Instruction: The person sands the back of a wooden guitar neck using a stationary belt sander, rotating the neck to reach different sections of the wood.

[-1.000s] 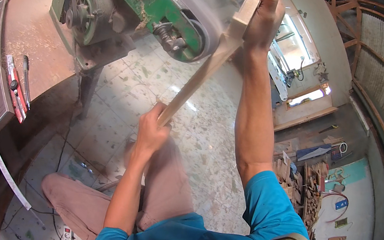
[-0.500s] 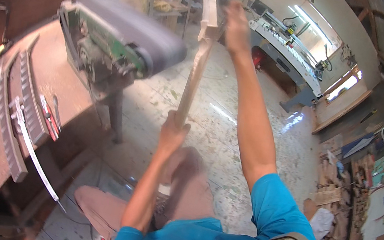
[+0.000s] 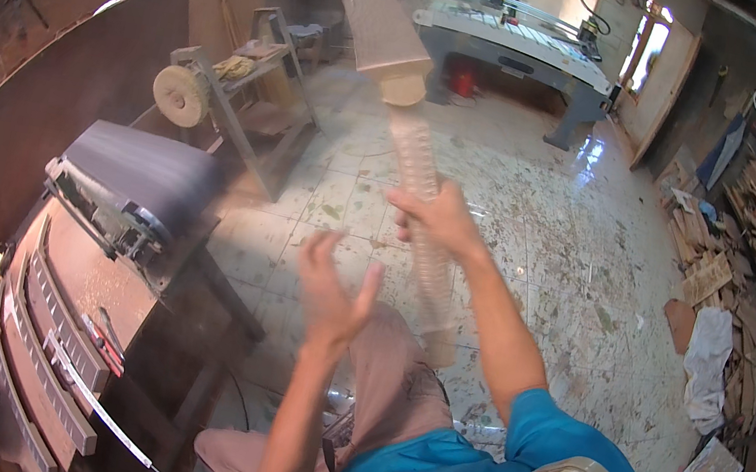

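Observation:
My right hand (image 3: 446, 219) is wrapped around the ribbed handle of a pale wooden sword-shaped piece (image 3: 374, 20). Its broad, blade-like part points up and away to the left, and the handle's lower end hangs over my knee, blurred by motion. To the left of the handle, my left hand (image 3: 333, 294) is held up with fingers spread, touching nothing. A belt sander (image 3: 129, 169) with a grey belt stands left of both hands, apart from the wooden piece; its belt looks smeared, as if running.
On the bench (image 3: 84, 257) at left lie curved notched wooden strips (image 3: 58, 387), a silver caliper (image 3: 103, 415) and red-handled pliers (image 3: 105, 345). Behind are a round buffing wheel (image 3: 181, 96) on a stand and a CNC table (image 3: 519, 50). Scrap wood (image 3: 706, 276) is piled along the right wall.
The wooden piece has passed from my left hand to my right hand, which came down to its handle. My left hand has let go and opened. The view has shifted, with the sander now lower left.

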Motion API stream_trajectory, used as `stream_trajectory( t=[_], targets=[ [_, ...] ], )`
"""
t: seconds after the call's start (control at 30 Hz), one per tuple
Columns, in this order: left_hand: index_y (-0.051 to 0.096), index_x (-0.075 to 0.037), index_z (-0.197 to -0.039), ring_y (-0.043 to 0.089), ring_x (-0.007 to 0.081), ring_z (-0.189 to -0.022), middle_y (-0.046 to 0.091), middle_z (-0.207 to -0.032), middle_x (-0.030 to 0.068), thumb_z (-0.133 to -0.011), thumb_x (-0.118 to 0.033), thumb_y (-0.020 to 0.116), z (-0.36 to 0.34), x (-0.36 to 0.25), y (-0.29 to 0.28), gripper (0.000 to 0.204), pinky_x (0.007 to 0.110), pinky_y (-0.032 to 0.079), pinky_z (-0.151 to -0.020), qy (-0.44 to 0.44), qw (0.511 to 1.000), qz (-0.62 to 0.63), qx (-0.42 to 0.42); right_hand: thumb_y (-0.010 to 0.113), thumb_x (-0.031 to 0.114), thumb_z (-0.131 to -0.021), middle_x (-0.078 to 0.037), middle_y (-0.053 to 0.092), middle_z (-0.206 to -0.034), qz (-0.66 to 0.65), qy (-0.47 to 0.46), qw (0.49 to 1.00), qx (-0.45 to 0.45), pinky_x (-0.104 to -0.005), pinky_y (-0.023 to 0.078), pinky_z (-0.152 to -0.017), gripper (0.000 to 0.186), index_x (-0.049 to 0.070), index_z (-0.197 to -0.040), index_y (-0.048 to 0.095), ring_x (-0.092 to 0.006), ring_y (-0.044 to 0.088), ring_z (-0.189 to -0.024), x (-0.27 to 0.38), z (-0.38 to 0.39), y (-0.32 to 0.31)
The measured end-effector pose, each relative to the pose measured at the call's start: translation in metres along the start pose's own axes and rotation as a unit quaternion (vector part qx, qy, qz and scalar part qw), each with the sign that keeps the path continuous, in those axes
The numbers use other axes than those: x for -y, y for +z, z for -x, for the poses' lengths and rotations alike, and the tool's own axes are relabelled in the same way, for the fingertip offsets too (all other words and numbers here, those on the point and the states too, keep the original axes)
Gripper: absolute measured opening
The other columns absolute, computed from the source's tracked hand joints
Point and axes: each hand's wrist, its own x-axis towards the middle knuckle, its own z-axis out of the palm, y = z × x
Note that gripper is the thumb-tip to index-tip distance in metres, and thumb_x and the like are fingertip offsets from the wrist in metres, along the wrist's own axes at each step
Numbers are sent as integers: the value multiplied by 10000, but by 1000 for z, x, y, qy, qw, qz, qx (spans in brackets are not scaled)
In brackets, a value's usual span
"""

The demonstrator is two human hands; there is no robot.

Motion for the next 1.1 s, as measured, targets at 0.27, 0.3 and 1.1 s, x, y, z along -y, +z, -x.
stream_trajectory(
  t=[0.27,0.3,1.1],
  targets=[
    [454,-137,-1526,370,360,-1507,386,-1611,178,-730,-35,732,-102,-75,-81,849,522,310,-1242,280,921,-264,67,880,247,-791,-65,662,-738,173,113,968,142,-280,566,-486,409,-19,-1006,656,-136,653,-572,20,34,-129],
    [437,-145,-1546,370,349,-1508,386,-1614,175,-732,-31,724,-108,-78,-82,870,522,286,-1256,281,909,-294,91,879,242,-789,-66,671,-726,198,123,957,175,-288,566,-489,396,-21,-995,668,-148,661,-567,29,34,-134],
    [593,31,-1059,759,369,-878,750,-937,238,-760,-281,878,12,-2,-97,517,430,574,-773,-259,962,9,-81,346,561,-1098,-207,701,-1128,-186,-390,876,217,-416,563,-956,710,-12,-1515,386,-280,694,-1020,145,-49,155]
  ],
)
